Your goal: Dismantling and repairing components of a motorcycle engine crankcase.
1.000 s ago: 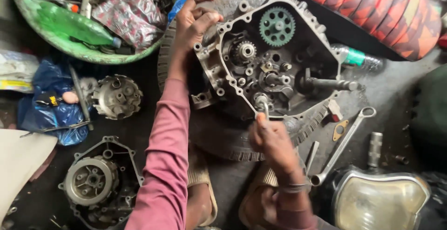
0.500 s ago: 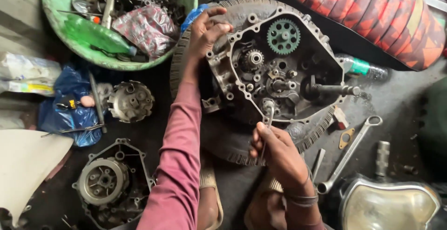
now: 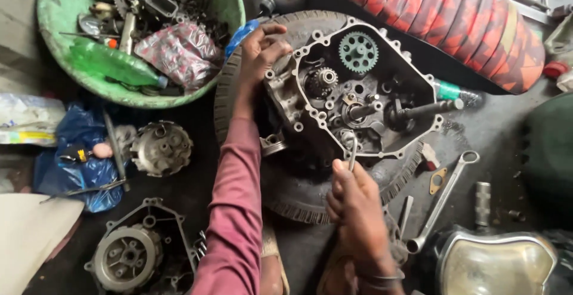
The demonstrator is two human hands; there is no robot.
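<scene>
Engine case [image 3: 382, 86] lies open on the tyre [image 3: 298, 193], gears exposed. Left hand [image 3: 262, 50] clamps its rim; right hand [image 3: 352, 199], just below, grips a slim tool [image 3: 353, 153] at the lower gear.

Engine case [image 3: 358, 92], centre: grey metal, black oily inside; teal-green gear [image 3: 357, 51] near top. Tyre [image 3: 298, 181] under it: black, ribbed tread. Basin [image 3: 65, 8], upper left: green, w/ green bottle [image 3: 116, 65], pink-patterned bag [image 3: 179, 50]. Sleeve [image 3: 236, 211], lower centre: maroon-pink. Seat [image 3: 453, 20], upper right: red w/ black diagonal stripes. Plastic bag [image 3: 77, 164], left: blue. Spanner [image 3: 441, 202], lower right: silver.
</scene>
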